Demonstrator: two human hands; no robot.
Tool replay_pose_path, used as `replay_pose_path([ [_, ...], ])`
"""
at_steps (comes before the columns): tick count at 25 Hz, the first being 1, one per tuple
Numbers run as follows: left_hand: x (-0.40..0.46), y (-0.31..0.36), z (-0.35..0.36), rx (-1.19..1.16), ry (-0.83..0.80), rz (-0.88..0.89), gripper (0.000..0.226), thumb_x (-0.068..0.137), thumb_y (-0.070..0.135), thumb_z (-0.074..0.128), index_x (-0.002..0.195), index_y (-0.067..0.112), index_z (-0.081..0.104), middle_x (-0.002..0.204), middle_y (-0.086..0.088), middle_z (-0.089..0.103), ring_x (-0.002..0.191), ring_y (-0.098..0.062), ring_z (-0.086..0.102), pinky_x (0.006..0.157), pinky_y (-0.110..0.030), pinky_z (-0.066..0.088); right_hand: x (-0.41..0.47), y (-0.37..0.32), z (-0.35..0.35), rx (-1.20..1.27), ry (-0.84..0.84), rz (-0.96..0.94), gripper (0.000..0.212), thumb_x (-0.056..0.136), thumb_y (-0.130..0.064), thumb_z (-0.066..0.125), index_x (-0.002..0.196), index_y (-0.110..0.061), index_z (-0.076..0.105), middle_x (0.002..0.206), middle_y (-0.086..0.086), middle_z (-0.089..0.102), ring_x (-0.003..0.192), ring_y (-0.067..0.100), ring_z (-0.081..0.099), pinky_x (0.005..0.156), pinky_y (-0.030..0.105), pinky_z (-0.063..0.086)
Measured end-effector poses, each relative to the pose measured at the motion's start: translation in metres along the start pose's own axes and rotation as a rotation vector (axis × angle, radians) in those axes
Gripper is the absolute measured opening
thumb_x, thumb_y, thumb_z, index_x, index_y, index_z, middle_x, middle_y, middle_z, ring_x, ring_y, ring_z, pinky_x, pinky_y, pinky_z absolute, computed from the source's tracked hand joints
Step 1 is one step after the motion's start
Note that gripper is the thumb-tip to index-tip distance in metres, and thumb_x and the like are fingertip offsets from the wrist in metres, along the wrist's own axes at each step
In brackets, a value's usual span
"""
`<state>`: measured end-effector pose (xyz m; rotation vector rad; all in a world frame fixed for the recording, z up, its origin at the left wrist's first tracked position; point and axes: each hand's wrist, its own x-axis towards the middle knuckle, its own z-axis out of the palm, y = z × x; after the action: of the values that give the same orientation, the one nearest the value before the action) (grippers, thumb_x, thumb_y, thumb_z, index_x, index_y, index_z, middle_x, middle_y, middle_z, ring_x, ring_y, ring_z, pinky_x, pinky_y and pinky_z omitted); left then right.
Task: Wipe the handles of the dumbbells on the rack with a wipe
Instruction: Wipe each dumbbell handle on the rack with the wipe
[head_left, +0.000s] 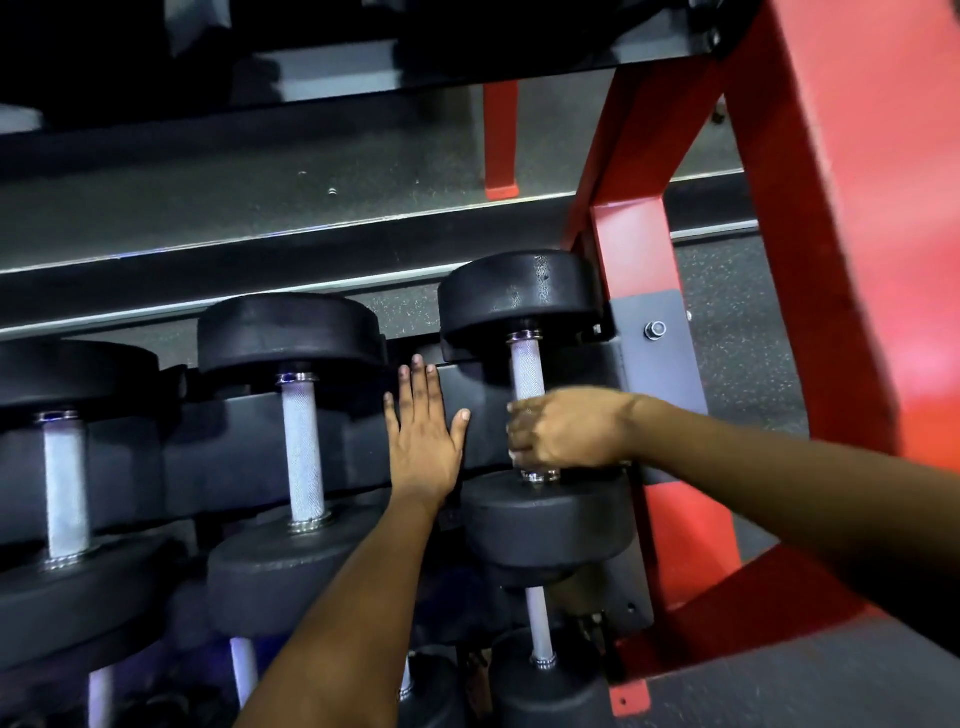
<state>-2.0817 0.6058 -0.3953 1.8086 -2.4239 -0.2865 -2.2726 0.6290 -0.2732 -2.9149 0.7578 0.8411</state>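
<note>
Head view, looking down on the dumbbell rack (670, 291), red-framed with dark shelves. The right hand (566, 428) curls round the lower part of the knurled handle (525, 366) of the rightmost dumbbell (540, 509) on the middle shelf, close to the rack's right upright. A sliver of white shows under its fingers, perhaps the wipe; I cannot tell for sure. The left hand (423, 434) lies flat with fingers straight and spread against the shelf's dark cradle, between that dumbbell and the next dumbbell (296, 441) to the left. A third dumbbell (62, 467) sits at the shelf's left end. More handles show on the shelf below.
</note>
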Motion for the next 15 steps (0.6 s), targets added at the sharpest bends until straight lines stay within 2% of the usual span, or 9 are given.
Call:
replay_pose_path([
  [2,0.001,0.000,0.000,-0.003,-0.021,0.004,0.072,0.092,0.055,0.002,0.148,0.011,-0.011,0.157,-0.003,-0.020,0.147,-0.018,-0.017,0.115,-0.036,-0.020,0.000,0.023,-0.012,0.002,0.114,0.214,0.041,0.086,-0.015,0.033,0.091,-0.016,0.073,0.096,0.002,0.072,0.099,0.020,0.066,0.097,0.029,0.045],
  [3,0.001,-0.001,0.000,-0.007,-0.025,0.006,0.072,0.092,0.055,0.002,0.148,0.011,-0.012,0.156,-0.002,-0.021,0.147,-0.018,-0.017,0.115,-0.036,-0.019,0.003,0.018,-0.015,-0.032,0.116,0.299,0.041,0.083,-0.013,0.034,0.091,-0.013,0.074,0.096,0.004,0.071,0.098,0.022,0.067,0.092,0.030,0.048],
  [5,0.000,0.000,-0.002,-0.012,-0.033,0.004,0.073,0.091,0.055,0.000,0.147,0.011,-0.013,0.155,-0.002,-0.022,0.147,-0.019,-0.017,0.115,-0.038,-0.017,0.008,-0.011,-0.010,-0.057,-0.060,0.147,0.035,0.091,-0.010,0.035,0.109,-0.013,0.065,0.115,0.006,0.063,0.112,0.025,0.058,0.102,0.035,0.040],
  [6,0.001,0.000,-0.002,-0.015,-0.037,0.002,0.073,0.090,0.055,-0.001,0.147,0.011,-0.013,0.155,-0.002,-0.022,0.147,-0.019,-0.017,0.115,-0.038,-0.017,0.005,-0.018,-0.015,-0.002,-0.184,0.006,0.032,0.095,-0.010,0.036,0.115,-0.014,0.060,0.122,0.004,0.058,0.117,0.025,0.053,0.106,0.036,0.036],
  [7,0.001,0.000,-0.002,-0.016,-0.038,0.002,0.073,0.090,0.055,-0.001,0.147,0.012,-0.014,0.155,-0.001,-0.023,0.147,-0.019,-0.017,0.115,-0.038,-0.017,0.005,-0.013,-0.025,0.025,-0.229,-0.026,0.030,0.096,-0.011,0.036,0.116,-0.014,0.059,0.124,0.004,0.056,0.118,0.025,0.052,0.106,0.036,0.036],
  [10,0.000,0.000,-0.002,-0.006,-0.038,0.013,0.072,0.090,0.056,-0.003,0.147,0.013,-0.015,0.155,-0.001,-0.024,0.147,-0.019,-0.019,0.112,-0.035,-0.024,0.017,0.020,-0.043,-0.034,-0.081,0.299,0.033,0.097,-0.010,0.035,0.120,-0.006,0.058,0.128,0.009,0.055,0.121,0.028,0.050,0.106,0.035,0.034],
  [11,0.001,-0.001,-0.002,-0.008,-0.040,0.016,0.072,0.090,0.056,-0.003,0.146,0.013,-0.016,0.155,-0.001,-0.025,0.147,-0.019,-0.020,0.111,-0.033,-0.026,0.024,0.017,-0.044,-0.046,-0.086,0.358,0.033,0.097,-0.010,0.036,0.123,-0.004,0.056,0.130,0.010,0.054,0.122,0.028,0.049,0.106,0.036,0.033],
  [13,0.000,-0.001,-0.003,-0.020,-0.038,0.012,0.072,0.090,0.056,-0.003,0.146,0.013,-0.016,0.155,0.000,-0.025,0.146,-0.018,-0.020,0.110,-0.032,-0.027,0.036,-0.009,-0.035,-0.015,-0.318,0.292,0.031,0.093,-0.013,0.048,0.122,-0.007,0.057,0.130,0.009,0.055,0.120,0.027,0.052,0.105,0.037,0.037],
  [15,0.001,0.000,-0.002,-0.023,-0.033,0.010,0.072,0.090,0.056,-0.001,0.147,0.012,-0.015,0.155,0.000,-0.024,0.147,-0.018,-0.019,0.111,-0.032,-0.026,0.036,-0.019,-0.038,0.027,-0.442,0.197,0.030,0.089,-0.015,0.056,0.118,-0.011,0.060,0.128,0.007,0.058,0.120,0.024,0.054,0.107,0.039,0.037],
])
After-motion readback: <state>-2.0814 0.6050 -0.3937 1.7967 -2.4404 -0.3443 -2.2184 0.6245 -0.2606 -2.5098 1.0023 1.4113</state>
